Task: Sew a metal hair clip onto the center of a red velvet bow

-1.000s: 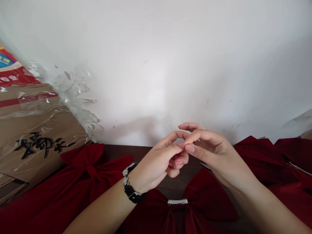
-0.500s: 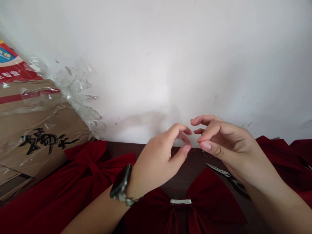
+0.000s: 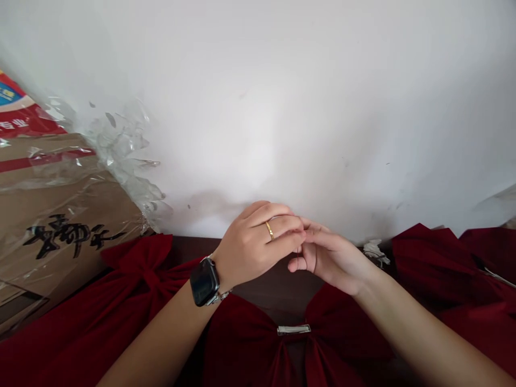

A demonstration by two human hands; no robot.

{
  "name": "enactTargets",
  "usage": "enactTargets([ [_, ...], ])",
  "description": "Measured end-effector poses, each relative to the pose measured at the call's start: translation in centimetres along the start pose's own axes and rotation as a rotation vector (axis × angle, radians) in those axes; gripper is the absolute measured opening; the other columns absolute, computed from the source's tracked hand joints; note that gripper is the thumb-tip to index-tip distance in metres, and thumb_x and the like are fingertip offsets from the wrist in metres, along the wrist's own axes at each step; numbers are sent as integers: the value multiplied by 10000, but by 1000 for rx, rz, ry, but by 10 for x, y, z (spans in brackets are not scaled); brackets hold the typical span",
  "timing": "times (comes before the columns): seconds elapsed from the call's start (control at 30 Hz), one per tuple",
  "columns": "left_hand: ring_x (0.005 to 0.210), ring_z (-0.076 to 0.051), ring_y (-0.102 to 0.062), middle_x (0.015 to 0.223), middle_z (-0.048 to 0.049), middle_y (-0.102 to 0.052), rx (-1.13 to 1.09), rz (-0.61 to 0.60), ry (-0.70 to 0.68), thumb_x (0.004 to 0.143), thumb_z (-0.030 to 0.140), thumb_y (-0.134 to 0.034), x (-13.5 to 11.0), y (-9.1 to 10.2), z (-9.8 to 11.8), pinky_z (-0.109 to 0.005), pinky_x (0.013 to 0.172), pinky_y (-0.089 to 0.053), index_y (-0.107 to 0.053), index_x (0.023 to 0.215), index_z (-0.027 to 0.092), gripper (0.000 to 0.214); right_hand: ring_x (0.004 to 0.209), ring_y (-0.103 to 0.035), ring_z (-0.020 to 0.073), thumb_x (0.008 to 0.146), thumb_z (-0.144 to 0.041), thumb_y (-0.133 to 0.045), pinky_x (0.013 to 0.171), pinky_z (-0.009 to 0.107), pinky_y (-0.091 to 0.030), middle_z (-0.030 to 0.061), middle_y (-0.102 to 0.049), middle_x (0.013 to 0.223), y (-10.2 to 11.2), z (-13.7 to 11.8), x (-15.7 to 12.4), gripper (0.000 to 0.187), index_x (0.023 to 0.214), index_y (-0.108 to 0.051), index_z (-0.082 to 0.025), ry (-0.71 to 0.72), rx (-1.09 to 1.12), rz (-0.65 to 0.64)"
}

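My left hand (image 3: 262, 236), with a gold ring and a watch on the wrist, is closed, its fingertips pressed against those of my right hand (image 3: 326, 252). A thin dark thread (image 3: 298, 259) runs from the joined fingertips around a lower finger of my right hand, which is bent and closed too. Which fingertips pinch the thread is partly hidden. Below the hands lies a dark red fabric bow (image 3: 253, 336) with a silver metal hair clip (image 3: 294, 329) across its middle.
Another red bow (image 3: 151, 274) lies at left, before a plastic-wrapped cardboard box (image 3: 68, 199). More red fabric (image 3: 435, 263) is piled at right, near a crumpled white scrap (image 3: 375, 251). A white wall (image 3: 258, 107) stands behind the dark table (image 3: 262, 293).
My hands have come together from slightly apart, and the left has turned its back upward. The thread now loops round a right finger. My right arm has lowered, and the scissors no longer show.
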State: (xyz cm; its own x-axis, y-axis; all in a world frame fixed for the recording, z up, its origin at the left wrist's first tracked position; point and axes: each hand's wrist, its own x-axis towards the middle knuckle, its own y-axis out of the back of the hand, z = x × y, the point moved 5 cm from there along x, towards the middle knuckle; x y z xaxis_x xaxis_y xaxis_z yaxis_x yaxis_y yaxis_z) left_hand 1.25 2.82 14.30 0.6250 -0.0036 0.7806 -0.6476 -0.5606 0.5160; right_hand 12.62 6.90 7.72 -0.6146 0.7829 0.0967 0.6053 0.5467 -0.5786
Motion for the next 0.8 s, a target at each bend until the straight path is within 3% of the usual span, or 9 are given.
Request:
enactTargets([
  [0.2, 850, -165, -622, 873, -12, -735, 72, -36, -113, 840, 85, -631, 0, 4, 4, -337, 793, -496, -634, 819, 167, 85, 514, -525, 83, 810, -252, -659, 427, 161, -428, -23, -543, 595, -2, 3, -1, 173, 842, -511, -167, -69, -69, 0],
  [0.37, 847, -153, -635, 866, -1, -742, 139, -59, -155, 854, 75, -604, 0, 4, 6, -312, 792, -511, -636, 772, 174, 133, 375, -227, 6, 763, -248, -693, 343, 110, -142, -97, -339, 503, 0, 4, 0, 245, 783, -461, -172, -117, -48, 22],
  [0.5, 861, -157, -645, 848, -1, -741, 138, -44, -183, 836, 72, -626, 0, 2, 9, -296, 808, -528, -642, 752, 166, 127, 390, -168, -8, 747, -248, -710, 364, 118, -129, -102, -345, 543, 4, 0, -1, 287, 775, -436, -170, -79, -39, 54],
  [0.63, 849, -148, -644, 849, -7, -733, 134, -44, -174, 848, 113, -621, 1, -3, 14, -272, 802, -536, -641, 737, 162, 123, 414, -212, -8, 751, -231, -737, 396, 114, -164, -94, -360, 547, 3, -7, -5, 289, 780, -459, -157, -38, -76, 65],
  [0.8, 705, -128, -604, 832, -6, -702, 175, 71, -279, 791, 61, -658, -2, -2, 26, -280, 592, -505, -668, 734, 153, 108, 452, -238, -9, 771, -278, -747, 433, 131, -182, -69, -389, 595, -5, -20, -12, 319, 728, -468, -129, 29, -226, 36],
])
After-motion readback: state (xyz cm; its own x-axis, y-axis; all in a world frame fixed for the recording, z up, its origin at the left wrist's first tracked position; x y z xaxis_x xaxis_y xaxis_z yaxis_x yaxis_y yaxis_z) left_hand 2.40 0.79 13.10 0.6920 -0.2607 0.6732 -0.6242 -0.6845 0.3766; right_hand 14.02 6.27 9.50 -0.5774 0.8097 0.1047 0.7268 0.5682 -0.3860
